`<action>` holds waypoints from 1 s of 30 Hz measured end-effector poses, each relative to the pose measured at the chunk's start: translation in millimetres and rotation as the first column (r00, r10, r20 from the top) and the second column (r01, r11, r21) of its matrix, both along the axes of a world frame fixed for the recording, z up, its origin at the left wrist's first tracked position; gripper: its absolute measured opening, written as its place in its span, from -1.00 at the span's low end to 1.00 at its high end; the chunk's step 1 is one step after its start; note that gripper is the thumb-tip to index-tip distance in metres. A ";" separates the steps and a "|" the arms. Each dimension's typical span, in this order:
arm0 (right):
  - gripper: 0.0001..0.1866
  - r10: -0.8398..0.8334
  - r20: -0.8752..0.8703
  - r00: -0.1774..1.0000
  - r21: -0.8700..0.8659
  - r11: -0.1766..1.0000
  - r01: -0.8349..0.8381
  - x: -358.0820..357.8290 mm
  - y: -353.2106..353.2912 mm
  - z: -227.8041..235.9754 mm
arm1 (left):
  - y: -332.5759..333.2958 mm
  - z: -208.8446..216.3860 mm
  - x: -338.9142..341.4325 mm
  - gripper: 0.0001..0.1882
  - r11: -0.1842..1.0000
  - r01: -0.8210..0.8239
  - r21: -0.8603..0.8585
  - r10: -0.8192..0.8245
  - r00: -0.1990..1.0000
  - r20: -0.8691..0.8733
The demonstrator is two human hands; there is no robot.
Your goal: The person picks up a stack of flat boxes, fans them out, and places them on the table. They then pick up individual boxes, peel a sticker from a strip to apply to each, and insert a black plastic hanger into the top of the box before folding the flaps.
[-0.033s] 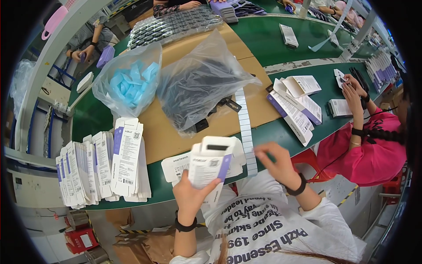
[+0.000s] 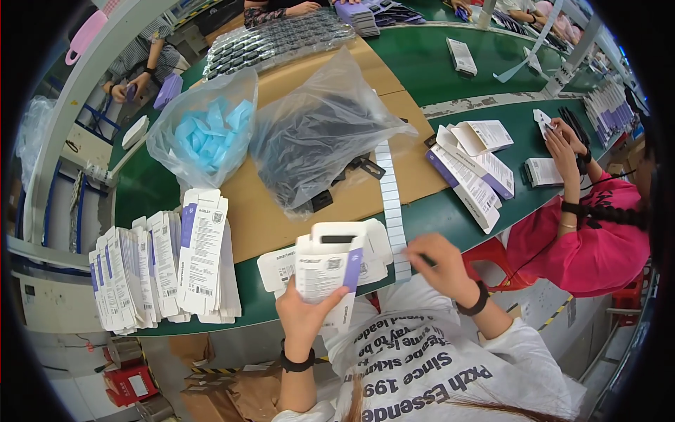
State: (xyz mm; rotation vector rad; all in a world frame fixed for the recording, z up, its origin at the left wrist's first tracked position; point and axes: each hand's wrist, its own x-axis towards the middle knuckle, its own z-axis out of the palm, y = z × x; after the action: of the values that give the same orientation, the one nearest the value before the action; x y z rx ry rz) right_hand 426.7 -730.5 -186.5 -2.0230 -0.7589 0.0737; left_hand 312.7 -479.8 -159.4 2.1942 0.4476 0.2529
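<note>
Green worktables curve across a busy workshop, with a brown cardboard sheet laid over the one before us. At its near edge, our left hand grips a white-and-purple carton, pinching its lower part between the thumb, at the right on the purple side, and the fingers at the left. Most of the printed panel and a top flap with a dark slot stand out beyond the grip, away from our body. Flat white packaging shows behind, on both sides of the carton. Our right hand, apart from the carton, hovers near the lower end of a strip of pale labels; its fingers are bent and blurred, and we cannot tell whether they pinch anything small. Upright rows of flattened cartons stand to our left, below a clear bag of light-blue pieces. Beside that lies a bag of dark parts. At right, a co-worker in a pink top sits near loose cartons.
</note>
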 end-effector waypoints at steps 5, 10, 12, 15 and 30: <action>-0.72 0.084 0.313 0.946 -0.116 0.992 -0.050 -17.1 -7.4 -20.4 | -7.0 -15.4 -13.2 -0.56 0.850 -0.190 -0.491 0.224 0.974 0.011; -0.72 0.139 0.337 0.931 -0.051 0.990 -0.129 -14.4 -17.7 -42.6 | -11.8 -28.5 -22.8 -0.58 0.828 -0.199 -0.524 0.224 0.974 -0.016; -0.76 0.134 0.351 0.927 -0.054 0.991 -0.123 -17.2 -19.9 -46.4 | -16.0 -25.0 -24.1 -0.58 0.831 -0.196 -0.521 0.216 0.976 -0.023; -0.83 0.163 0.402 0.901 -0.131 0.984 -0.120 -21.3 -22.2 -42.3 | -20.5 -27.0 -24.9 -0.58 0.826 -0.198 -0.529 0.216 0.976 -0.027; -0.82 0.362 0.386 0.849 -0.329 0.913 -0.240 19.7 31.3 106.1 | -48.8 -23.3 -20.7 -0.49 0.982 0.009 -0.186 -0.024 0.997 -0.080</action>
State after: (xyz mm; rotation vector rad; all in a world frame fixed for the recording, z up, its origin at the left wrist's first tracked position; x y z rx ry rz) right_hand 446.4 -699.2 -80.3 -2.1852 -1.4273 -0.1109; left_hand 292.0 -528.6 -182.7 2.0293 0.4790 0.1074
